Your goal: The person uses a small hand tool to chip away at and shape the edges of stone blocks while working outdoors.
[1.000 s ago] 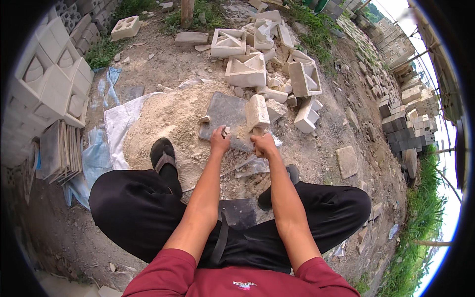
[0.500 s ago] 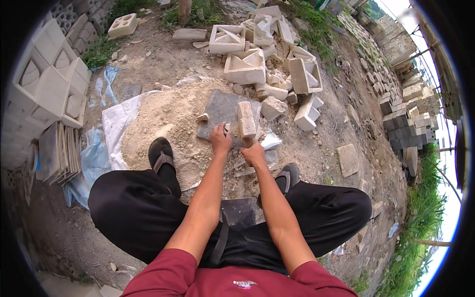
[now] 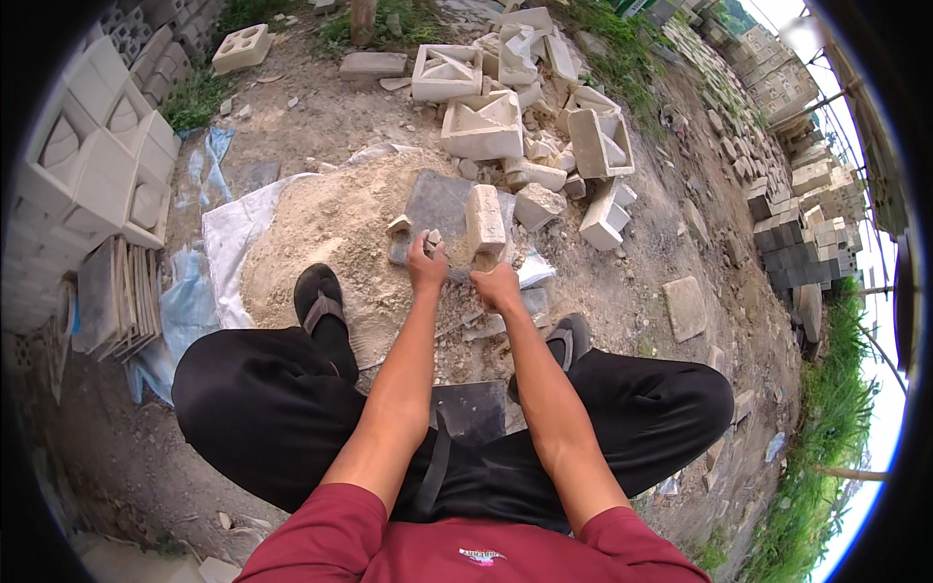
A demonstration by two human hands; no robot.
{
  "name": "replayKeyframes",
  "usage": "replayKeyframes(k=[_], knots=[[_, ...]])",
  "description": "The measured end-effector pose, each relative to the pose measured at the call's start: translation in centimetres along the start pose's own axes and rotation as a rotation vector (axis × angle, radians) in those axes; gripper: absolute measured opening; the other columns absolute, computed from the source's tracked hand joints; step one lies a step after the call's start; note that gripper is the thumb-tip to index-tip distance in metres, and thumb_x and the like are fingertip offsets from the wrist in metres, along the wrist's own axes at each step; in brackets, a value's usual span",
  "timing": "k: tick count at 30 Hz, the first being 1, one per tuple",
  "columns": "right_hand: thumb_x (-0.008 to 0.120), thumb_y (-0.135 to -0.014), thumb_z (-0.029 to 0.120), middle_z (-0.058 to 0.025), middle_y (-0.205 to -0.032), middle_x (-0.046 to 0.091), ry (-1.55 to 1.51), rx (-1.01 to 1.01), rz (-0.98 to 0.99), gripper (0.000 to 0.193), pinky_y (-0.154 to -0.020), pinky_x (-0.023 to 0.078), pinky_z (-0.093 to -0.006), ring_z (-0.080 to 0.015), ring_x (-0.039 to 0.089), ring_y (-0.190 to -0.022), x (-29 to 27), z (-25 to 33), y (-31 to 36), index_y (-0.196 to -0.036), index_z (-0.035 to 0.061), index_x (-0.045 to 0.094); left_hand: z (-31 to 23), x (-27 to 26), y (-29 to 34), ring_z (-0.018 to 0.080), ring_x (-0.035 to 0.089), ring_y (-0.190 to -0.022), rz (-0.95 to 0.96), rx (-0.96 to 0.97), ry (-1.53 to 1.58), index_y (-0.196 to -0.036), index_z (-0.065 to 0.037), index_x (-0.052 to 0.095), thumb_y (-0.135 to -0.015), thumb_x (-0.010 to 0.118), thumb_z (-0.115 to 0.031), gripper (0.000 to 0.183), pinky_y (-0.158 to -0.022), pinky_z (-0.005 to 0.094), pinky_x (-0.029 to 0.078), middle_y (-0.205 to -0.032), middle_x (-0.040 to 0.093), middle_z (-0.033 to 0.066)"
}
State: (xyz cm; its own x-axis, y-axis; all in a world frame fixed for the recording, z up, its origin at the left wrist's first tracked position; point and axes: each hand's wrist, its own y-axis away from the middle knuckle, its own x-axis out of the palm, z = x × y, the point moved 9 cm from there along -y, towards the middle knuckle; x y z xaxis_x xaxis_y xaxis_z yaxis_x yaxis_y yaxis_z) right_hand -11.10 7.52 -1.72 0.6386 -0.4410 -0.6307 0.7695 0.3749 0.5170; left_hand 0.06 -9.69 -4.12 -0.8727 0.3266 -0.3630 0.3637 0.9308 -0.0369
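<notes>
My right hand (image 3: 497, 287) is closed round the short handle of a mallet with a pale, dusty, block-shaped head (image 3: 485, 219). The head extends away from me, over the right part of a dark flat slab (image 3: 437, 199). To its left, my left hand (image 3: 427, 265) pinches a small pale block fragment (image 3: 433, 237) at the slab's near edge. Another broken chunk (image 3: 399, 224) lies by the slab's left side. A mound of sandy crushed powder (image 3: 321, 233) spreads to the left of the slab, on a white sack (image 3: 225, 262).
Broken hollow blocks (image 3: 483, 126) and rubble are heaped beyond the slab. Stacked pale blocks (image 3: 107, 165) and thin boards (image 3: 121, 296) stand at left. A flat stone (image 3: 685, 309) lies at right. My sandalled feet (image 3: 321, 301) flank the work area.
My right hand and the mallet have shifted slightly away from me, and the head's angle has changed. My left hand has moved a little left and farther away with the fragment.
</notes>
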Motion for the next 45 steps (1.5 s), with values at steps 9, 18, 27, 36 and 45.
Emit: replayKeyframes(k=[9, 18, 27, 36, 45], knots=[[0.071, -0.065, 0.033, -0.0281, -0.079, 0.066, 0.124, -0.113, -0.254, 0.044, -0.071, 0.053, -0.0417, -0.0400, 0.067, -0.082, 0.6, 1.1, 0.1, -0.081, -0.0081, 0.068, 1.3, -0.5, -0.2, 0.0231, 0.065, -0.095, 0.018, -0.030, 0.093, -0.117, 0.000, 0.059, -0.082, 0.069, -0.017, 0.040, -0.084, 0.0332, 0.050, -0.105, 0.066, 0.0169], [0.072, -0.066, 0.031, -0.0222, -0.069, 0.066, -0.103, -0.162, -0.323, 0.046, -0.062, 0.054, -0.0379, -0.0315, 0.068, -0.065, -1.0, -1.1, -0.4, -0.079, -0.0124, 0.064, 0.3, 0.1, 0.3, 0.0343, 0.060, -0.103, 0.109, -0.063, 0.105, -0.115, -0.002, 0.060, -0.079, 0.069, -0.018, 0.041, -0.089, 0.0399, 0.048, -0.110, 0.062, 0.0198], [0.067, -0.072, 0.016, -0.0105, -0.061, 0.059, -0.348, 0.029, -0.119, 0.025, -0.043, 0.048, -0.0338, -0.0201, 0.060, -0.047, -3.5, -2.6, 0.7, -0.068, -0.0071, 0.060, -3.9, 4.3, 0.7, 0.0379, 0.054, -0.109, 0.342, 0.068, -0.082, -0.124, -0.005, 0.055, -0.080, 0.067, -0.021, 0.048, -0.093, 0.0410, 0.045, -0.120, 0.054, 0.0195], [0.070, -0.070, 0.024, -0.0173, -0.071, 0.065, -0.337, 0.029, -0.103, 0.036, -0.052, 0.051, -0.0361, -0.0228, 0.064, -0.053, -2.6, -3.7, 1.0, -0.082, -0.0093, 0.062, -4.3, 5.7, 0.6, 0.0370, 0.055, -0.104, 0.340, 0.223, -0.183, -0.128, -0.003, 0.051, -0.072, 0.074, -0.014, 0.062, -0.091, 0.0413, 0.045, -0.110, 0.057, 0.0192], [0.068, -0.073, 0.022, -0.0118, -0.068, 0.064, -0.198, -0.218, -0.412, 0.029, -0.048, 0.049, -0.0337, -0.0190, 0.061, -0.051, -4.8, -3.5, 0.7, -0.082, -0.0052, 0.063, -3.7, 4.1, 1.0, 0.0358, 0.054, -0.108, 0.351, 0.151, -0.107, -0.123, -0.005, 0.053, -0.073, 0.073, -0.014, 0.055, -0.092, 0.0411, 0.045, -0.115, 0.056, 0.0168]])
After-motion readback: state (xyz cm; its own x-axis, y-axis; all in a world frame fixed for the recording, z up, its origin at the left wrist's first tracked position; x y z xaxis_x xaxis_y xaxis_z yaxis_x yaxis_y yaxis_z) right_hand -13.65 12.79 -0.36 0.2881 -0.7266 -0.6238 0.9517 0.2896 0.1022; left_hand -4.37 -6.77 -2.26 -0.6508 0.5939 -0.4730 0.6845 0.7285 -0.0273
